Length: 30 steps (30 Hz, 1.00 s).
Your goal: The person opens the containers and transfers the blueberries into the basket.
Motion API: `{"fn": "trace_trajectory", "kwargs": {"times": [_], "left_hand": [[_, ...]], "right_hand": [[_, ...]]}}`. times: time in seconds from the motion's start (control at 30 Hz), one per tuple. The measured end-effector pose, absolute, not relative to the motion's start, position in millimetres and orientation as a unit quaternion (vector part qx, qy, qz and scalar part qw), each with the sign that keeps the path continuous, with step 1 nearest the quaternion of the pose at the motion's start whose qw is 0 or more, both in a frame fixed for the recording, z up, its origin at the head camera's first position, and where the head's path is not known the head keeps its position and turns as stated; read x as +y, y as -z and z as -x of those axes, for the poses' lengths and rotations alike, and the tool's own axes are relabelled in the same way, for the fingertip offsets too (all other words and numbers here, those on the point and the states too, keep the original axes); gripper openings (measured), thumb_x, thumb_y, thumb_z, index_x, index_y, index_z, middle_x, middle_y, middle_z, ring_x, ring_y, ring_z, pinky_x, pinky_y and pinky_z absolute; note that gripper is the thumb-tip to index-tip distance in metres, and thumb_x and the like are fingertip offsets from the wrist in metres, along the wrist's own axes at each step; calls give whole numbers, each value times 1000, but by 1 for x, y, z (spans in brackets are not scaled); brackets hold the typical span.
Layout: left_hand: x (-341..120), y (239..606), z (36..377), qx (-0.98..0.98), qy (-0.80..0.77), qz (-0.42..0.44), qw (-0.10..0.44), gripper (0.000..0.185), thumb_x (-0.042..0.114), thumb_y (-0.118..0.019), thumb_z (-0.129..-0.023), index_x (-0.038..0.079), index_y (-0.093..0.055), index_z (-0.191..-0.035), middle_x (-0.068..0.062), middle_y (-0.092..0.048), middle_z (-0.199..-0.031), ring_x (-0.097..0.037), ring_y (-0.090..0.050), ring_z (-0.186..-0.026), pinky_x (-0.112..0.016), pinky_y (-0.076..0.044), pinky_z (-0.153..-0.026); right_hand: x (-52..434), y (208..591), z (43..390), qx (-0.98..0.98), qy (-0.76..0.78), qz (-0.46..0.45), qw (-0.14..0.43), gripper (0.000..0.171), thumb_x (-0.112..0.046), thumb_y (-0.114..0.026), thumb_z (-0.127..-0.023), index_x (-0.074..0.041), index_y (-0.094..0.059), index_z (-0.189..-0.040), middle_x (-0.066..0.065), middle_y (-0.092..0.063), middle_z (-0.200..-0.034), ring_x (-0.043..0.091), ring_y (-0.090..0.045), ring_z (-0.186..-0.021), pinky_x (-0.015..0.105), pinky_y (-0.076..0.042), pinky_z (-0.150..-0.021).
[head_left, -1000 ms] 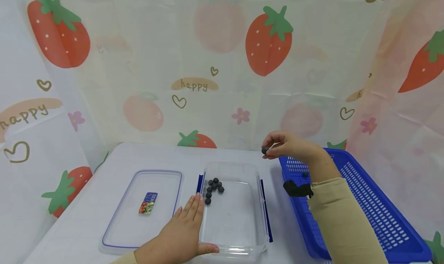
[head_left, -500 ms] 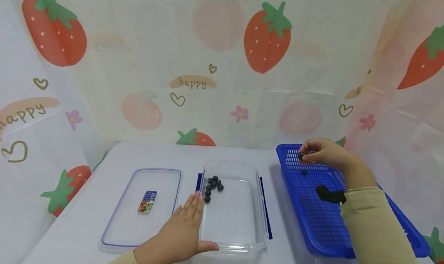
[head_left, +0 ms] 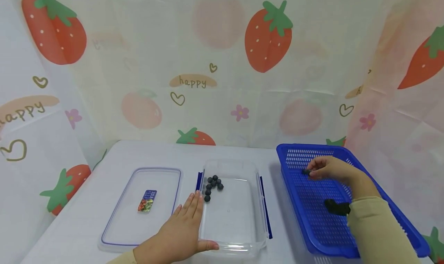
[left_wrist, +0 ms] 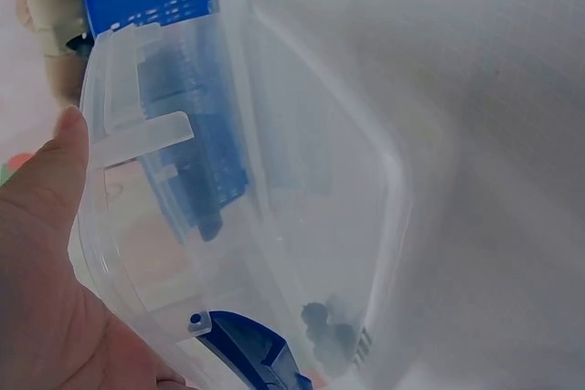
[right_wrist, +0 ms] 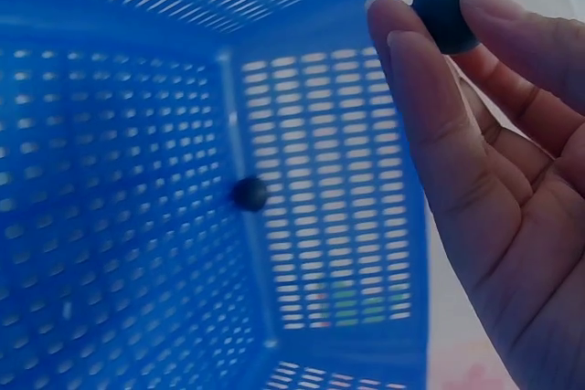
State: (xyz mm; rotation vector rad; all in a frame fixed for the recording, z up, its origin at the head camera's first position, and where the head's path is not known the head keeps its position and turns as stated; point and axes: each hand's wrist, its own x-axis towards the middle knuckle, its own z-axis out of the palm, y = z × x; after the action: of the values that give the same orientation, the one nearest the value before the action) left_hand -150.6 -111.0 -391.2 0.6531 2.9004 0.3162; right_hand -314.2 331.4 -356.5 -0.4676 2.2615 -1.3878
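1. Strawberry-print sheeting hangs behind and beside your white surface [head_left: 236, 153] in the head view. Your left hand [head_left: 180, 233] lies flat with straight fingers against the near left corner of the clear container [head_left: 231, 233], thumb along its front rim. A cluster of dark balls [head_left: 213, 186] sits at the container's far left, and the container's lid [head_left: 114, 233] lies just to its left with a small printed label [head_left: 147, 200] on it. Your right hand [head_left: 329, 169] is down inside the blue basket [head_left: 347, 248], fingertips curled at a dark ball [head_left: 306, 172]; from here you cannot tell whether one ball or two lie under them.

2. The left wrist view shows what the head view does not: the container's blue latch [left_wrist: 251, 349] close up and the balls [left_wrist: 324, 326] seen blurred through the clear wall. Only your palm and thumb [left_wrist: 55, 171] show, pressed against the rim.

3. The right wrist view settles the count. Your right hand [right_wrist: 494, 189] pinches one dark ball [right_wrist: 445, 12] between thumb and fingertips, raised off the mesh, while a second ball [right_wrist: 249, 194] lies loose in the basket [right_wrist: 110, 226].
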Motion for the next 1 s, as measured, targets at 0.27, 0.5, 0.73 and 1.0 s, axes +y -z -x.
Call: {"fn": "trace_trajectory", "kwargs": {"times": [0.27,0.5,0.73,1.0], "left_hand": [[-111,393,151,967,-106,-215,82,121,86,-31,-66,-4,-12,-144,-21,-6,-151,-33,-4,-138,-56,-22,-103],[-112,393,150,968,-103,-216,79,121,86,-30,-66,-4,-12,-144,-21,-5,-151,-33,-4,-138,-56,-22,-103],[-112,391,149,968,-104,-216,71,120,85,-31,-67,-5,-13,-144,-21,-6,-151,-33,-5,-138,-56,-23,-103],[-112,391,149,968,-104,-215,70,120,85,-31,-66,-5,-13,-144,-21,-7,-150,-33,-6,-138,-55,-23,-103]], "right_hand": [[334,371,314,815,511,140,234,18,0,-60,-85,10,-54,-99,11,-60,-91,26,-63,-92,36,-51,-82],[337,370,314,817,515,139,220,18,-1,-57,-87,8,-55,-103,9,-60,-96,27,-62,-93,36,-50,-83],[340,364,313,809,525,152,214,14,-3,-53,-91,3,-56,-103,6,-61,-94,23,-62,-93,34,-50,-82],[339,354,311,800,535,167,216,23,-6,-51,-93,9,-50,-111,12,-59,-103,18,-62,-97,33,-49,-84]]}}
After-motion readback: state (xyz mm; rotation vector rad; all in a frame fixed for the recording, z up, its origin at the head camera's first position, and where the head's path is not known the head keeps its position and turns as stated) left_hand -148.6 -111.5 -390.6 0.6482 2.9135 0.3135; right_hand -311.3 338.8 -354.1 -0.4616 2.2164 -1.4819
